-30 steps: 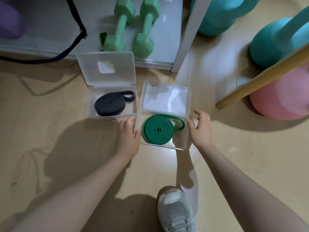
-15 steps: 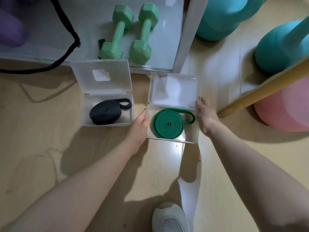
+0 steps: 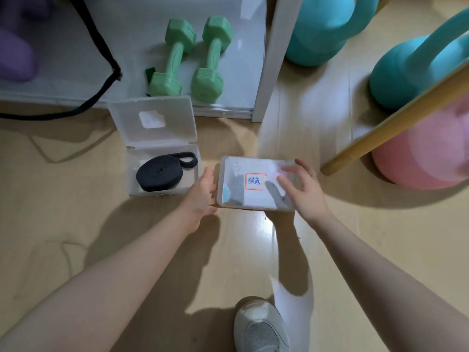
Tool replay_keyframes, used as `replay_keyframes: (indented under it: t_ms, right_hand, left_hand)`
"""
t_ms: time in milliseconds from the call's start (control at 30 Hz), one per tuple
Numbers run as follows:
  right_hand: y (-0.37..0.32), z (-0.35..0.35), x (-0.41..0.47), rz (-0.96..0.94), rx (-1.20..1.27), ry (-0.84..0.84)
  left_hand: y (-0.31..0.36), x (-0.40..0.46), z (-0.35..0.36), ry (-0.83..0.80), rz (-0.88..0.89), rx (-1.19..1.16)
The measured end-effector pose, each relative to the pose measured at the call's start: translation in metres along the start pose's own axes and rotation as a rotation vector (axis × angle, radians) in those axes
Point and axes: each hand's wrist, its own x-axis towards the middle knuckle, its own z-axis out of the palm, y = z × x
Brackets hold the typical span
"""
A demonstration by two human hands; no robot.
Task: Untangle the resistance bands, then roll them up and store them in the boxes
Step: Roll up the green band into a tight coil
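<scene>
I see the nearer clear box [image 3: 256, 185] lying shut on the wooden floor [image 3: 76, 224], its lid down with a red-bordered label [image 3: 255, 181] facing up. Half a second ago that lid stood open and the rolled green band lay plainly inside; now only a dark blur shows through the plastic. My right hand [image 3: 303, 189] lies spread flat on the lid's right half, fingers wide, gripping nothing. My left hand [image 3: 203, 191] is open against the box's left edge, thumb near the top rim; earlier both hands cupped the box's sides.

Just left and a little farther, not touching, sits the second clear box [image 3: 162, 153] with its lid tipped back and the coiled black band [image 3: 162, 174] inside.

Bare floor lies near and to the left of the boxes. Far of them runs the edge of a white shelf [image 3: 228, 111] carrying two green dumbbells [image 3: 193, 59], a black strap [image 3: 101, 59] hanging over its front. To the right a slanting wooden pole [image 3: 393, 123] ends close to my right hand, with teal kettlebells [image 3: 406, 69] and a pink kettlebell [image 3: 418, 156] beyond. A grey shoe [image 3: 261, 329] sits near the bottom edge.
</scene>
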Motion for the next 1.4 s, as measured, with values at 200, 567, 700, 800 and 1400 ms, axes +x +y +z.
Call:
replay_keyframes:
  t_ms: [200, 567, 700, 800, 1400]
  right_hand:
    - [0.011, 0.032, -0.007, 0.478, 0.087, 0.097]
    - [0.012, 0.032, -0.007, 0.629, 0.771, 0.388]
    - [0.000, 0.036, 0.001, 0.687, 0.975, 0.407]
    - [-0.009, 0.049, 0.006, 0.728, 1.022, 0.326]
    - [-0.114, 0.110, 0.007, 0.208, 0.354, -0.234]
  left_hand:
    - [-0.016, 0.007, 0.013, 0.178, 0.051, 0.041]
    - [-0.014, 0.008, 0.022, 0.250, -0.027, -0.229]
    - [-0.013, 0.010, 0.027, 0.267, -0.026, -0.299]
    - [-0.010, 0.013, 0.032, 0.294, -0.010, -0.337]
    - [0.033, 0.005, -0.080, 0.508, 0.357, 0.276]
